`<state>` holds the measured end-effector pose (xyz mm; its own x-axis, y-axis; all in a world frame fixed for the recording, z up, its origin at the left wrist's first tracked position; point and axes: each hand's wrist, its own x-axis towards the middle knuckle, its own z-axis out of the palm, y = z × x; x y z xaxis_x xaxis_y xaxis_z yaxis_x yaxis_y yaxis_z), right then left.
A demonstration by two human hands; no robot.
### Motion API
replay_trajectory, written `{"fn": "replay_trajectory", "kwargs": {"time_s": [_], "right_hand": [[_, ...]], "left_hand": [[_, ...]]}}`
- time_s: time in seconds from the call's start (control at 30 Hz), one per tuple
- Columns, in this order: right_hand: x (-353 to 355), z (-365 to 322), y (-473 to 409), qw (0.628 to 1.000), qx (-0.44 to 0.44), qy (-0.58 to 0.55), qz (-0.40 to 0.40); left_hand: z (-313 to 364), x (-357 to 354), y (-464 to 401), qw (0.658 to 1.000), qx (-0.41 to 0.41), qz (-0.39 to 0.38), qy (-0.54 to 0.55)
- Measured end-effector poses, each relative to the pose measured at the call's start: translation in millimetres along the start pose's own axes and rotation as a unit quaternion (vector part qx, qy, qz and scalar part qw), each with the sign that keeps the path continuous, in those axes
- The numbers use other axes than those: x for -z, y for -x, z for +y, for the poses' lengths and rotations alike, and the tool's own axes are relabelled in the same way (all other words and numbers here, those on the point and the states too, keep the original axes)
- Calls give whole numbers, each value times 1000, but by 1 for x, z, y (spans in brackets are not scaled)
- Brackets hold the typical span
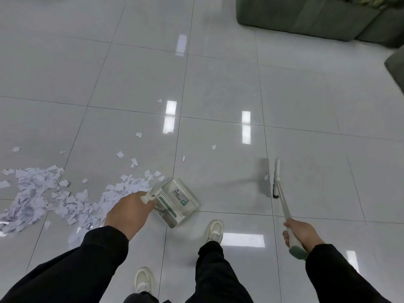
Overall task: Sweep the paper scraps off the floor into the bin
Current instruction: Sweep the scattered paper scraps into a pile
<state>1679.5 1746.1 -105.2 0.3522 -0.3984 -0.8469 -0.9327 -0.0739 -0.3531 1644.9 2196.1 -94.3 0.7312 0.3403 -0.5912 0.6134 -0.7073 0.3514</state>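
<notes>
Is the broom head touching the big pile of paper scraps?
Apart. The head view shows the broom head far right of the paper scrap pile, with the dustpan and bare floor tiles between them.

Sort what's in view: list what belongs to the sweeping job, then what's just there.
Job: paper scraps; dustpan, held by left hand; broom, held by right hand.

Just there: green sofa; tiled floor.
</notes>
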Motion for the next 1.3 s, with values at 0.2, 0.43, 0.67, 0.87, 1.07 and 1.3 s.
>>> {"fn": "replay_trajectory", "kwargs": {"time_s": [0.2, 0.43, 0.67, 0.87, 1.07, 1.3], "right_hand": [[21, -60, -73, 998, -32, 37, -26], [-92, -103, -62, 986, -15, 111, -122], [-229, -141, -15, 937, 11, 279, -212], [-341, -136, 52, 887, 32, 357, -290], [-427, -125, 109, 858, 26, 375, -350], [-467, -140, 128, 842, 4, 371, -392]], "left_hand": [[69, -17, -22, 999, 35, 28, 19], [85, -16, -30, 993, 86, 48, 61], [36, 15, -25, 975, 171, 99, 103], [-13, 40, -14, 951, 243, 122, 145], [-62, 56, -2, 935, 294, 138, 143], [-80, 75, 2, 923, 321, 151, 152]]}}
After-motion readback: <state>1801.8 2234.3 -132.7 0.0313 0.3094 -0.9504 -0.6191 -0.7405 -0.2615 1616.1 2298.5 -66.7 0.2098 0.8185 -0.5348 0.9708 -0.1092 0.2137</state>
